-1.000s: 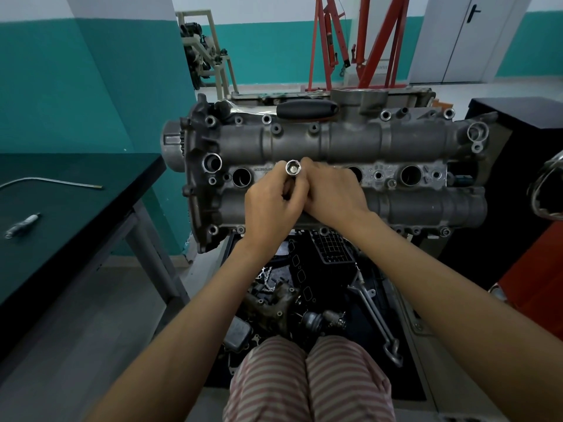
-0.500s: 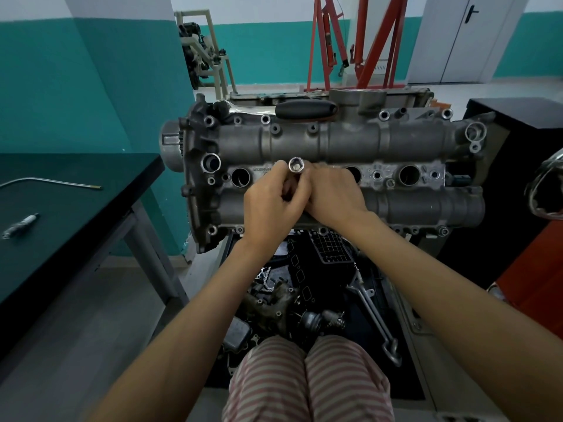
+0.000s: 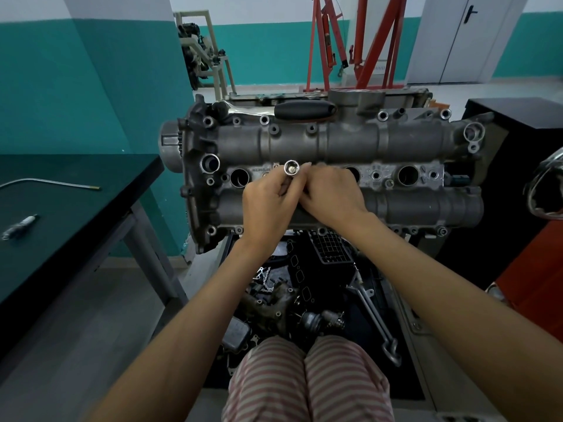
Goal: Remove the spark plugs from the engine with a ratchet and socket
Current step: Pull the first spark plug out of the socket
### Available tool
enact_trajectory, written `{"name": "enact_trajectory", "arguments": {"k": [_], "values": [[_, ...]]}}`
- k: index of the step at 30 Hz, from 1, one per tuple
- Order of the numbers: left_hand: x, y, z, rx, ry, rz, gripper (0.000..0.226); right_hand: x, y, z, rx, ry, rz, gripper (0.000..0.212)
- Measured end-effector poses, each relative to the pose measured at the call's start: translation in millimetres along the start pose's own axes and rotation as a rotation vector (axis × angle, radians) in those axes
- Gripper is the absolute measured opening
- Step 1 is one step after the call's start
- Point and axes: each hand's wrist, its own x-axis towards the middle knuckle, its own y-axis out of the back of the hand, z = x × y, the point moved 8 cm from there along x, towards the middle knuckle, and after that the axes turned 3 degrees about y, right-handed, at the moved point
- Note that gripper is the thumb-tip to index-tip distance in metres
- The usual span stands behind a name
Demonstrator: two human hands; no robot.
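A grey engine head [image 3: 396, 141] stands in front of me with a row of round spark plug wells along its middle. My left hand [image 3: 268, 205] and my right hand [image 3: 332, 197] meet over the second well from the left. Both grip a shiny socket [image 3: 291, 169] whose open end points up at me. The lower part of the socket is hidden by my fingers. The leftmost well [image 3: 239, 177] and a well on the right [image 3: 408, 175] look open and dark. One removed spark plug [image 3: 19, 226] lies on the dark table at the left.
The dark green table [image 3: 91, 214] also carries a thin bent metal rod [image 3: 51, 182]. A black-handled tool [image 3: 304, 110] rests on the engine's far side. Below the engine, a tray holds loose parts and a wrench [image 3: 377, 324]. A red hoist frame [image 3: 356, 41] stands behind.
The hands stay at the same well. The socket has shifted only slightly between the fingers.
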Motion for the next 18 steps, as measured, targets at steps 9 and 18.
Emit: {"name": "enact_trajectory", "arguments": {"k": [9,18], "values": [[-3.8,1.2,3.3,0.029,-0.004,-0.026,0.034,1.7,-9.2,3.2,-0.039,0.025,-0.028,0.027],[-1.8,-0.1,-5.0,-0.006,0.016,0.002,0.043,0.7,-2.9,3.4,-0.032,-0.011,-0.025,0.032]]}}
